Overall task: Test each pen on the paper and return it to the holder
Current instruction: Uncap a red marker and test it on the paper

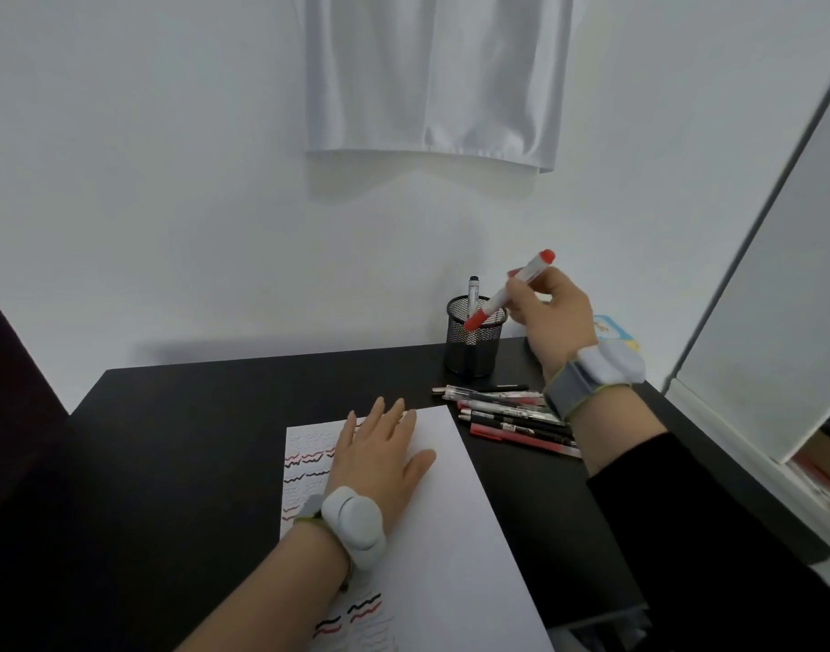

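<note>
My right hand [551, 317] holds a red-and-white marker [500, 294] tilted, its lower red end over the rim of the black mesh holder [471, 355]. One dark pen [473, 294] stands upright in the holder. My left hand [380, 456] lies flat, fingers spread, on the white paper [450, 534]. Red and black wavy lines mark the paper's left side [304, 463]. Several pens [511, 416] lie in a loose pile on the black desk, right of the paper.
The black desk [177, 463] backs onto a white wall with a white cloth [436, 77] hanging above. A blue and yellow object [615, 329] sits behind my right wrist. A white panel [780, 275] leans at the right edge.
</note>
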### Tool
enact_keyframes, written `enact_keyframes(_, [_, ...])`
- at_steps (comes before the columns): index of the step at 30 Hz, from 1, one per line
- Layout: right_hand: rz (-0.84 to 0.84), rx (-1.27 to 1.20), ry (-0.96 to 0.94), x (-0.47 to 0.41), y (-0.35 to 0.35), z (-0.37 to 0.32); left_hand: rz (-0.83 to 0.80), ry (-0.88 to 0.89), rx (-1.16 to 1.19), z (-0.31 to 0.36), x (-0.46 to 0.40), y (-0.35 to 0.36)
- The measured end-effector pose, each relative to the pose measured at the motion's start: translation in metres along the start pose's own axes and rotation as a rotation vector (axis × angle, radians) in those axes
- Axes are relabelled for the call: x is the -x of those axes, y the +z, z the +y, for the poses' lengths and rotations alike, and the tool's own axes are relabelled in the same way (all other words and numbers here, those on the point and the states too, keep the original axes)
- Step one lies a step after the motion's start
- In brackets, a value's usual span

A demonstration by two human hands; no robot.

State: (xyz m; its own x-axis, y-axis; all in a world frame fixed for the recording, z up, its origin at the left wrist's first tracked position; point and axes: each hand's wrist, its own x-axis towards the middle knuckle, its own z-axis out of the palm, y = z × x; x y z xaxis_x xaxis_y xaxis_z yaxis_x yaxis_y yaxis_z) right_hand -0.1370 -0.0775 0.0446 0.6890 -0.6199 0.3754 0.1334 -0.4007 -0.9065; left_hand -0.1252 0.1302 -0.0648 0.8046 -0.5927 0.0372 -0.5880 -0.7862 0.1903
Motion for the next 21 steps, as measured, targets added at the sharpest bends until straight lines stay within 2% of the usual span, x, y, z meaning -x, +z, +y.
enact_keyframes(7, [0.041, 0.194, -0.110, -0.045, -0.004, 0.016, -0.074, 0.018, -0.100, -0.001, -0.003, 0.011])
enact_keyframes(13, [0.002, 0.313, -0.210, -0.056, 0.006, 0.027, -0.089, 0.010, -0.094, -0.001, -0.004, 0.013])
enact_keyframes(21, [-0.077, 0.496, -0.230, -0.065, 0.028, 0.051, -0.072, 0.018, -0.102, -0.002, -0.004, 0.014])
